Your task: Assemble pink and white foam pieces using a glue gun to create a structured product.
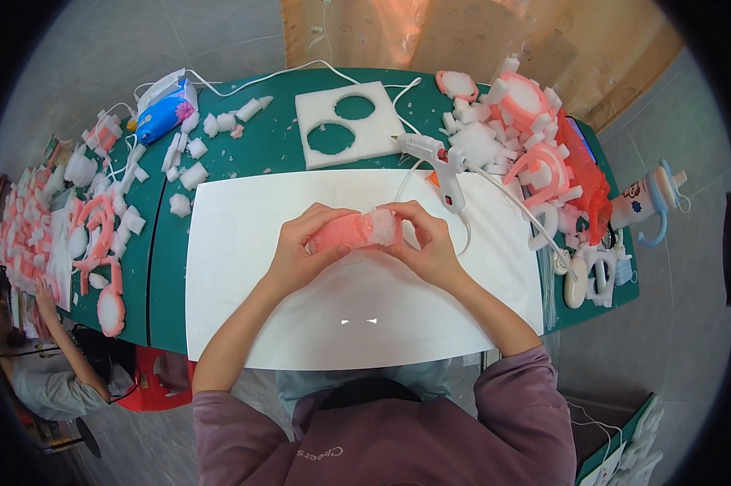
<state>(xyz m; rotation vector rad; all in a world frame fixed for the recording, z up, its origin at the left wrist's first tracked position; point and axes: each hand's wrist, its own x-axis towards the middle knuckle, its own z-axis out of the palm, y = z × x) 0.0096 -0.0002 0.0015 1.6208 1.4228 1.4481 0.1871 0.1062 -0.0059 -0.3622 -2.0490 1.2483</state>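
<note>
Between my left hand [302, 245] and my right hand [424, 245] is a short, thick pink foam piece [345, 232] with a whitish patch toward its right side. Both hands grip it from either end, fingers behind and thumbs in front, above a large white board [252, 316]. Just beyond my right hand lies a white hot glue gun [424, 148], its nozzle pointing left and its handle toward me. A white foam slab [365, 134] with two round holes lies farther back. My fingers hide parts of the pink piece's ends.
Pink and white foam parts [527, 105] heap up at the right, beside a red plastic bag [588, 182] and a tumbler [637, 198]. Foam scraps [193, 176] and a blue packet [164, 117] lie left. A co-worker's arm [74, 344] reaches in at far left. Cords cross the green table [244, 150].
</note>
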